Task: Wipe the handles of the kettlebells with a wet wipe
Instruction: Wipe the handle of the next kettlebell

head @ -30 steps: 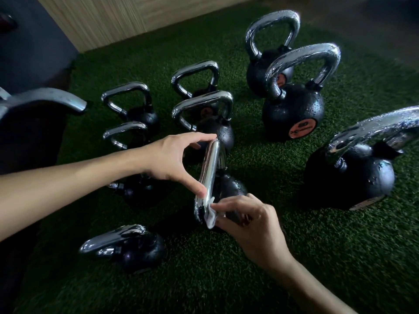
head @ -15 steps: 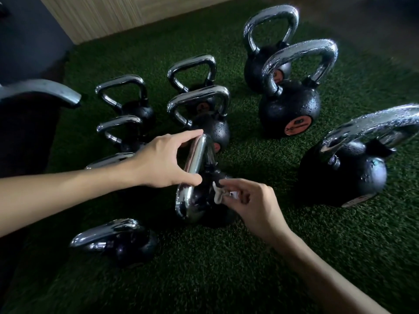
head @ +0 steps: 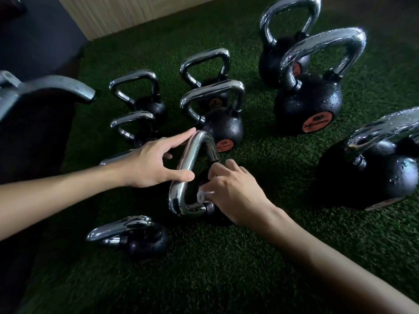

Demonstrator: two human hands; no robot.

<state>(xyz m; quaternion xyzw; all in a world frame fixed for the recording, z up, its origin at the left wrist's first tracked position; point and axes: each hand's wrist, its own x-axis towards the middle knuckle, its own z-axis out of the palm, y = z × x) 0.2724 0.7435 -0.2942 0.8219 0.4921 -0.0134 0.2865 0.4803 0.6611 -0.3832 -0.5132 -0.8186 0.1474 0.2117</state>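
On green turf point(head: 249, 257) | left hand point(head: 149, 164): straight index finger and thumb brace chrome kettlebell handle point(head: 189, 152) | right hand point(head: 235, 191): pinches wet wipe point(head: 203, 195) against handle's near end

The middle handle point(head: 187, 155) is polished chrome metal, smooth and mirror-bright. By its near end, the wipe point(head: 202, 195) is white, soft and crumpled. Beyond the handle to the right, the big bell point(head: 308, 103) has a black, matt, pebbled shell beaded with droplets, a smoother orange label point(head: 316, 123) and a wet chrome loop point(head: 322, 39). The turf point(head: 226, 268) under the handle is green, rough synthetic pile. Far left of it, a grey bar point(head: 56, 87) is dull metal. Behind, the panel point(head: 127, 12) is pale, fine-grained wood.
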